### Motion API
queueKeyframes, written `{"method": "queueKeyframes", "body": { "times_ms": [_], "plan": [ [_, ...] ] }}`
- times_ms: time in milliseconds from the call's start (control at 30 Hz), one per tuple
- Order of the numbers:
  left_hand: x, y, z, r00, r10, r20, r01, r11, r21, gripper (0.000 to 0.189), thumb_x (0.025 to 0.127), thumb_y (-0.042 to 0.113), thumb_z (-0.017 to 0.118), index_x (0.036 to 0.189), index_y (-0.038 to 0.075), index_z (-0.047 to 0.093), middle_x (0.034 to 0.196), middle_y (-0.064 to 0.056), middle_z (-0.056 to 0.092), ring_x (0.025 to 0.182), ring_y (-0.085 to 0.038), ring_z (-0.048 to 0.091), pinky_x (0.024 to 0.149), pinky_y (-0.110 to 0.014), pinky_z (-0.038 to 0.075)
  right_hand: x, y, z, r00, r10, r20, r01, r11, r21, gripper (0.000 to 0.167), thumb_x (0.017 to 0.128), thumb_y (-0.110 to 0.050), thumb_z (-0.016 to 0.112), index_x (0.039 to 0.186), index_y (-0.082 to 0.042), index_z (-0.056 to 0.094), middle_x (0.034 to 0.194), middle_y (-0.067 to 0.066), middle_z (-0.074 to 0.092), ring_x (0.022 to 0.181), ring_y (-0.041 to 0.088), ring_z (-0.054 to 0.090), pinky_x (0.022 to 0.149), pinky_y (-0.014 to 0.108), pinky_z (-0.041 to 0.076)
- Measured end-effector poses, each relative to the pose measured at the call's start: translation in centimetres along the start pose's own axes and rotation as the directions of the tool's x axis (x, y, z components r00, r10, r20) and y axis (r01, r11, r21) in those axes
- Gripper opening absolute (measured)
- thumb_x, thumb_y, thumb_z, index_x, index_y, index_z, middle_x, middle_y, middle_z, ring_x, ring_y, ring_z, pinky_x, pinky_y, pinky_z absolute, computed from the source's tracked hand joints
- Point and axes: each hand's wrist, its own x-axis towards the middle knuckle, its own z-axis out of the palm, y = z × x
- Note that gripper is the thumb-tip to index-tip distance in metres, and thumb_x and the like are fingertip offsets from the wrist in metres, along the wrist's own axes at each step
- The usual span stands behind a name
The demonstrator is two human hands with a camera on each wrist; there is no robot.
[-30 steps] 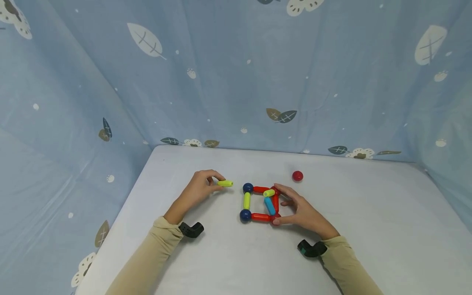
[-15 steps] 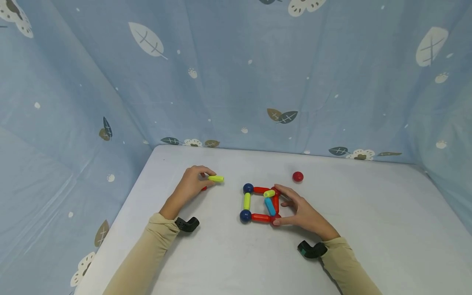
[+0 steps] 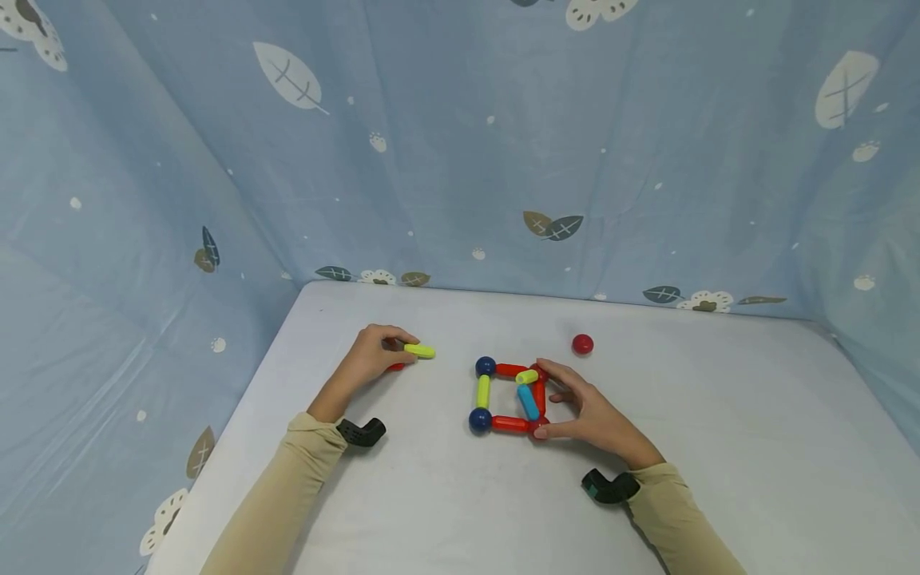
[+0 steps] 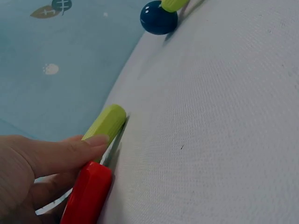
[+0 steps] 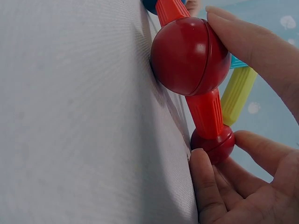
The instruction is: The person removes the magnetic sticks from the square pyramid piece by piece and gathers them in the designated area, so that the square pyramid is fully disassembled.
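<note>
My left hand (image 3: 368, 356) pinches a yellow-green magnetic rod (image 3: 420, 350) between thumb and fingers, at the left of the table. Just below the thumb is a red rod (image 4: 88, 191), close to the yellow-green one's near end; whether the hand also holds it I cannot tell. My right hand (image 3: 592, 411) grips the two red balls (image 5: 191, 56) on the right side of a square frame. Red rods (image 3: 509, 424), a yellow-green rod (image 3: 483, 392) and two dark blue balls (image 3: 480, 420) make up the other sides. A light blue rod (image 3: 528, 402) and another yellow-green rod (image 3: 527, 376) slant from the red balls.
A loose red ball (image 3: 583, 344) lies behind the right hand on the white table (image 3: 446, 503). Blue patterned cloth (image 3: 446, 160) hangs along the back and sides. Each wrist wears a black camera (image 3: 609, 486).
My left hand has drawn left, away from the frame, carrying the yellow-green rod. The red rod now shows under that hand. My right hand stays on the frame.
</note>
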Motion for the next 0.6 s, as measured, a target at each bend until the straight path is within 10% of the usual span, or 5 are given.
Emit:
{"method": "queueKeyframes", "body": {
  "times_ms": [600],
  "plan": [
    [-0.13, 0.28, 0.01, 0.999, -0.035, 0.028, 0.035, 0.999, -0.016, 0.023, 0.091, 0.01, 0.078, 0.114, 0.007, 0.078, 0.107, -0.014, 0.073, 0.088, -0.021, 0.061, 0.079, -0.032, 0.048, 0.05, -0.08, -0.03, 1.0, -0.016, -0.006, 0.016, 1.0, -0.024, 0.099, 0.079, -0.033, 0.091, 0.16, -0.018, 0.037, 0.166, 0.009, 0.035, 0.138, 0.035, 0.049, 0.104, 0.042, 0.054]
  ]
}}
